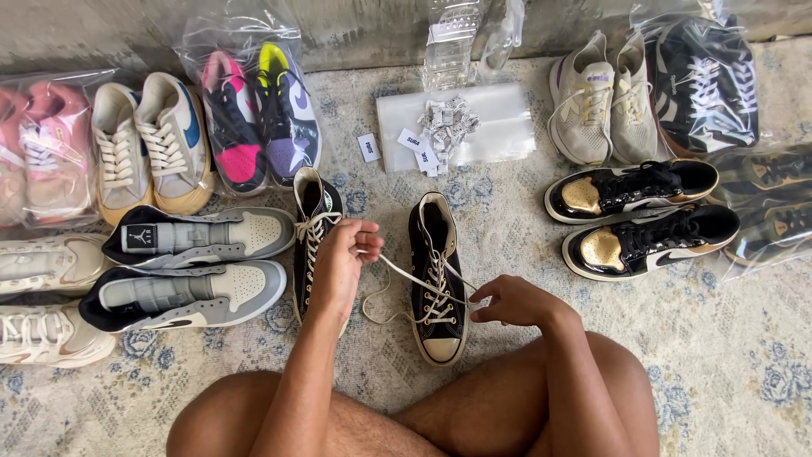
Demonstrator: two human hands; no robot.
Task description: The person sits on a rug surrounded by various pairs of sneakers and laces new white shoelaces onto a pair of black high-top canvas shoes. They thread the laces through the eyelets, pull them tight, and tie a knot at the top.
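Laces run taut between two hands over a black high-top sneaker (pixel 436 279) standing on the patterned rug (pixel 719 364) between them, toe toward the person's crossed bare legs. The left hand (pixel 340 258) is closed, its fingertips pinching one end of the white lace (pixel 397 269) just above and left of the shoe; the right hand (pixel 512 302) pinches the other end beside the shoe's right edge, fingers curled in. Partly behind the left hand lies the matching black high-top (pixel 311 228), its laces loose. Left of that hand lie two grey and white high-tops (pixel 194 267), with white sneakers at the far edge. Beyond the hands, against the wall, sit cream sneakers with blue trim (pixel 152 148) and a bagged pink and purple pair (pixel 258 114), then a clear plastic bag (pixel 495 118) with small white paper tags on it. Right of the right hand rest two glossy black and gold sneakers (pixel 643 216), and past them a beige pair (pixel 600 97).
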